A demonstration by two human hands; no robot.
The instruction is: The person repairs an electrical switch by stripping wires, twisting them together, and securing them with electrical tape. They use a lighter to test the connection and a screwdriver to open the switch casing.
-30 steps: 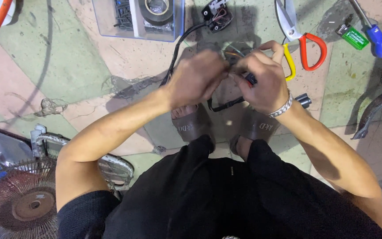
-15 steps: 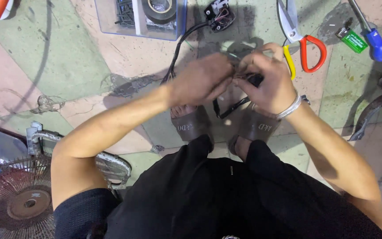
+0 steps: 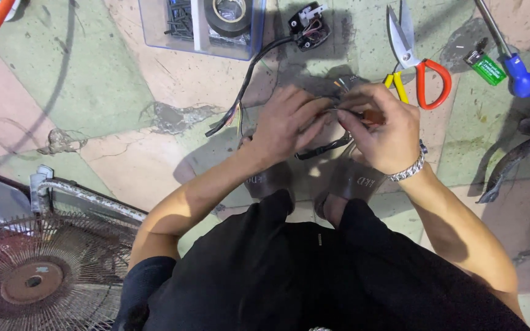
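Note:
My left hand (image 3: 286,125) and my right hand (image 3: 384,125) meet above my feet, both pinched on a bundle of thin wires (image 3: 337,110) with coloured ends. My right hand also holds a small dark tool with a reddish part (image 3: 372,115). A black cable (image 3: 323,147) hangs below the hands. Another black cable (image 3: 249,76) runs across the floor from a small black switch part (image 3: 308,21) with exposed wires. A metal bracelet is on my right wrist.
Scissors with red and yellow handles (image 3: 415,58) lie to the right, beside a green packet (image 3: 486,66) and a blue-handled screwdriver (image 3: 513,64). A clear box (image 3: 200,27) with black tape and screws sits at the top. A rusty fan grille (image 3: 32,276) fills the lower left.
Both hands stay together on the wires with small finger shifts. The head view has shifted slightly; nothing was let go.

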